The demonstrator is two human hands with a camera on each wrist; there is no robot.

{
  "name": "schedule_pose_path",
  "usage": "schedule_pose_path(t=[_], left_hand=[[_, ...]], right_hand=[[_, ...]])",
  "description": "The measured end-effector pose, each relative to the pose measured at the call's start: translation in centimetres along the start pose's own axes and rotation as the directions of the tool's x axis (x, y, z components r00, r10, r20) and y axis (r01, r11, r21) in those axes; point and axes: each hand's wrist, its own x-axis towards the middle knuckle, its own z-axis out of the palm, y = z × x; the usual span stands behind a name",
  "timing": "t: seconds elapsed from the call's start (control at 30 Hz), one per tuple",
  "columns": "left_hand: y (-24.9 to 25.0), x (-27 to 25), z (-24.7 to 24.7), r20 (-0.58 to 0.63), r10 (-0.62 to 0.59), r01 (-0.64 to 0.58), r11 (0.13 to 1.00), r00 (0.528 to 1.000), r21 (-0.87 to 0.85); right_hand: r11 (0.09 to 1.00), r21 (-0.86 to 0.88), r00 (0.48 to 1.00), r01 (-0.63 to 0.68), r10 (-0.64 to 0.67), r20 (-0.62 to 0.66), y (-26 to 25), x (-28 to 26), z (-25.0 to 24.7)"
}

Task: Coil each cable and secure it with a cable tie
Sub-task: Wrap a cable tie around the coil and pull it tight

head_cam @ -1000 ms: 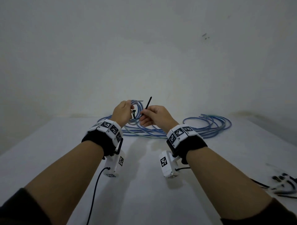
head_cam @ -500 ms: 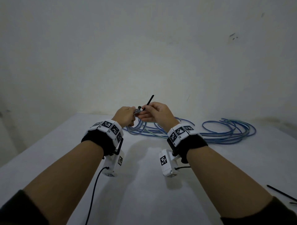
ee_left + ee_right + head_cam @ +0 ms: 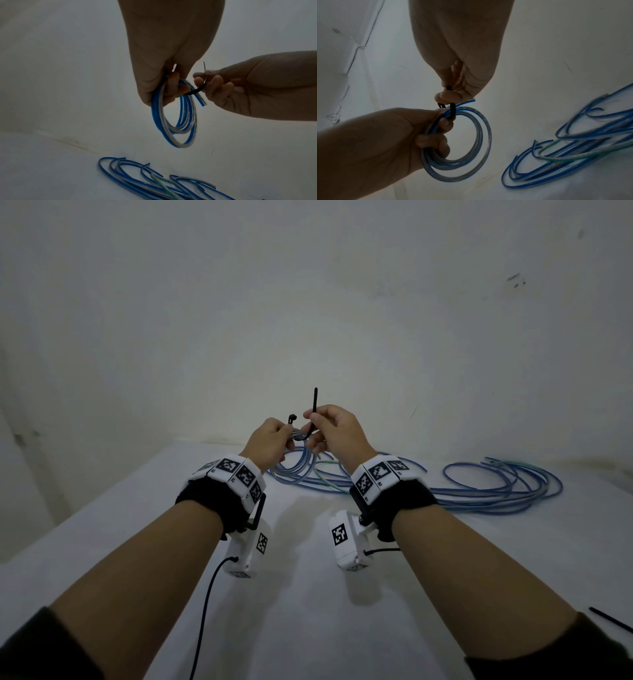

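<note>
- Coiled cable [image 3: 464, 146], blue and clear, several loops: held in the air above the white table [image 3: 342, 628], hanging from the left hand [image 3: 270, 441].
- Left hand: fingers [image 3: 435, 142] curled through the coil's opening, thumb on the outer side, clamping the loops together at the top of the ring. The coil hangs below the grip in the left wrist view.
- One cut end of the cable [image 3: 470, 101] sticks out past the grip, toward the right hand [image 3: 337, 428].
- Black cable tie [image 3: 314, 409]: passes under the bundled loops just beside the left fingers and curves up on both sides.
- Right hand: thumb and forefinger [image 3: 199, 79] pinch the tie's long tail; remaining fingers loosely curled below. The tail's tip points up above the pinch in the head view.
- Tie head [image 3: 292, 418]: stands free above the left hand, apart from the tail; not threaded.
- Loose cables [image 3: 496, 487]: blue, with one green strand [image 3: 556, 158], sprawled on the table at the far side, near the wall [image 3: 308, 302], well below the held coil.
- Spare black tie [image 3: 609, 618]: lies on the table at the right edge of the head view, partly cut off.
- Both wrists carry white marker bands and cameras.
</note>
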Motion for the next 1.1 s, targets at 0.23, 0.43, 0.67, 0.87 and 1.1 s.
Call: schedule_pose_path(t=[0.23, 0.43, 0.67, 0.87, 1.1], left_hand=[[0.0, 0.0, -0.7, -0.098, 0.104, -0.103, 0.995, 0.99, 0.015], [0.1, 0.0, -1.2, -0.166, 0.172, -0.164, 0.984, 0.971, 0.063], [0.2, 0.1, -1.7, -0.201, 0.197, -0.186, 0.98, 0.96, 0.072], [0.6, 0.0, -2.0, -0.2, 0.242, -0.222, 0.968, 0.95, 0.115], [0.8, -0.4, -2.2, -0.183, 0.277, -0.247, 0.954, 0.943, 0.173]], right_hand=[[0.999, 0.035, 0.999, 0.025, -0.024, -0.021, -0.6, 0.0, 0.9], [0.999, 0.041, 0.999, 0.013, -0.011, -0.043, -0.8, 0.3, 1.2], [0.998, 0.068, 1.0, -0.001, 0.003, -0.024, -1.1, 0.5, 1.7], [1.0, 0.028, 0.999, -0.009, 0.01, -0.044, -1.0, 0.5, 1.9], [1.0, -0.009, 0.998, -0.025, 0.024, -0.057, -1.5, 0.5, 1.9]])
